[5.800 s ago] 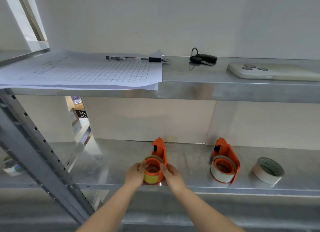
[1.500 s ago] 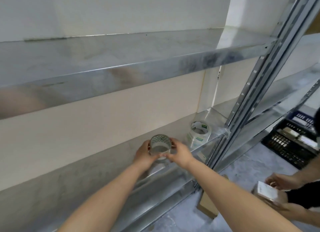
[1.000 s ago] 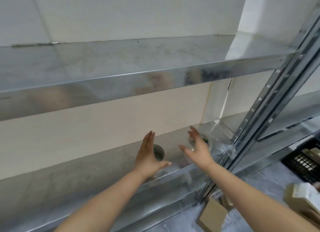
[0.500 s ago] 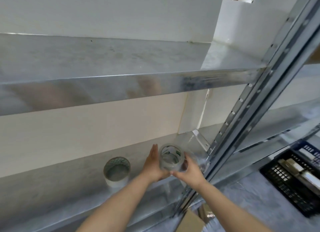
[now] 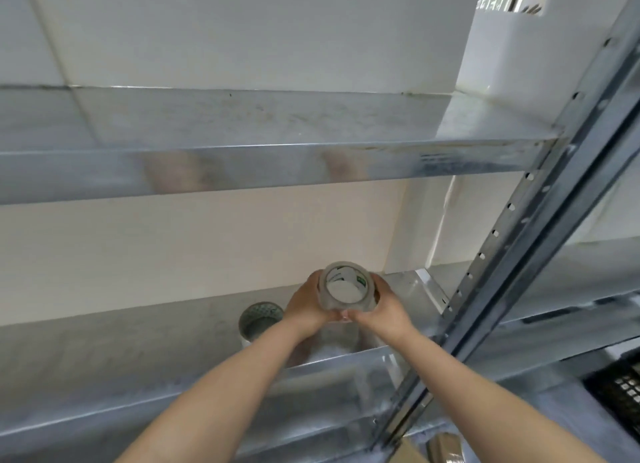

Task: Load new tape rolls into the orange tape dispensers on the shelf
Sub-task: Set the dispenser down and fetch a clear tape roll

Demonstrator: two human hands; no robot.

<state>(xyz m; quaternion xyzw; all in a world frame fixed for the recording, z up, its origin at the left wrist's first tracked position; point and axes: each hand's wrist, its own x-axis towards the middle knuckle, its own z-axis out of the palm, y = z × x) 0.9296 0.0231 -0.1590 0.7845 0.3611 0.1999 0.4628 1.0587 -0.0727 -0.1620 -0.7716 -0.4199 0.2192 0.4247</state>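
A clear tape roll [image 5: 347, 287] with a white and green core is held up above the lower metal shelf [image 5: 138, 351]. My left hand [image 5: 308, 305] grips its left side and my right hand [image 5: 384, 306] grips its right side, fingertips meeting under it. A second roll [image 5: 260, 320], with a patterned core, stands on the shelf just left of my left hand. No orange dispenser is in view.
An upper metal shelf [image 5: 242, 144] runs across above my hands. A perforated steel upright [image 5: 512, 254] slants down on the right. A black crate [image 5: 620, 383] sits at the lower right, and cardboard [image 5: 408, 454] lies on the floor below.
Both hands set the patterned roll on the shelf, opened, then closed on the clear roll to its right. That roll has since risen off the shelf.
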